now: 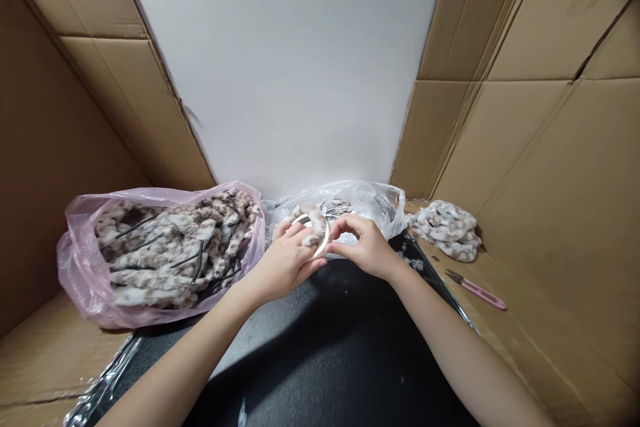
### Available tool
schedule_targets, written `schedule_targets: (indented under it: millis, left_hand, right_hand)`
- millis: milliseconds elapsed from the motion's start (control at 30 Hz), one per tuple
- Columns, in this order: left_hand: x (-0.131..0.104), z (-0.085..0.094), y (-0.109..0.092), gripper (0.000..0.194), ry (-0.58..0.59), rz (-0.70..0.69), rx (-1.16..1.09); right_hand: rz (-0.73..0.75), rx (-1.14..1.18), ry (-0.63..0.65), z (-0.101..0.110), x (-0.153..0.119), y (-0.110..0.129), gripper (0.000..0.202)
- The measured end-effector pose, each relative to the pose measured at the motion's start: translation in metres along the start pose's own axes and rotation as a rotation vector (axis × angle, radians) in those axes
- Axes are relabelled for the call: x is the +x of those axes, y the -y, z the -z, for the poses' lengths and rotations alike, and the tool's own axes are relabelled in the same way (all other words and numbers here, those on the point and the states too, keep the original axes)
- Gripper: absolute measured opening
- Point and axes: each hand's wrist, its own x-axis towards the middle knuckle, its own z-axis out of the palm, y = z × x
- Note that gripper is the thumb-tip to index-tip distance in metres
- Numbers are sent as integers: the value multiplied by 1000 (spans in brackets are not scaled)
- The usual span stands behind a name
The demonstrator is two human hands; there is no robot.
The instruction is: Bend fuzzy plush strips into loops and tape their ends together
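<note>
My left hand (286,260) is wrapped round the lower left part of a pale ring (325,240). A fluffy white and brown strip (316,221) lies around part of the ring and across its opening. At the ring's right edge, my right hand (361,245) is closed with thumb and forefinger near each other; what lies between those fingertips is too small to make out. Behind the ring sits a clear plastic bag (385,203) with thin dark and light pieces in it.
A pink plastic bag (83,267) full of fluffy strips with dark cords stands at the left. On the right are a fluffy bundle (446,230) and pink-handled snips (483,293). Cardboard walls (540,147) flank the black work surface (345,347).
</note>
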Motion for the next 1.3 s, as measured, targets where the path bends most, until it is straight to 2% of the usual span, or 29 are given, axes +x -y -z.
schedule_targets:
  millis: [67, 167, 233, 433, 633, 733, 933, 1067, 1167, 1233, 1300]
  left_hand:
    - [1, 0, -1, 25, -6, 12, -50]
    - [3, 0, -2, 25, -1, 24, -84]
    - [2, 1, -3, 26, 21, 16, -53]
    - [0, 2, -3, 31, 83, -7, 13]
    - [0, 7, -8, 32, 168, -23, -75]
    - [1, 9, -9, 30, 183, -15, -105]
    - [2, 11, -10, 37, 143, 98, -59]
    - [1, 13, -3, 43, 125, 216, 23]
    - [-2, 17, 6, 48, 141, 314, -28]
    - [-4, 22, 7, 48, 172, 316, -120]
    - [-5, 26, 3, 47, 187, 301, -181]
  right_hand:
    - [7, 4, 18, 3, 1, -1, 19]
    - [16, -8, -52, 7, 1, 1, 20]
    - [11, 4, -68, 8, 0, 3, 25]
    - [12, 42, -55, 7, -2, 6, 27]
    - [43, 26, 60, 13, -2, 4, 12]
    - [53, -9, 106, 14, -3, 5, 13]
    - [-23, -74, 171, 11, -7, 18, 15]
    - [-48, 39, 258, 17, -10, 36, 14]
    - [-62, 118, 192, 28, -9, 37, 18]
    - [-80, 70, 83, 34, -7, 32, 28]
    - [-108, -37, 46, 36, -4, 24, 35]
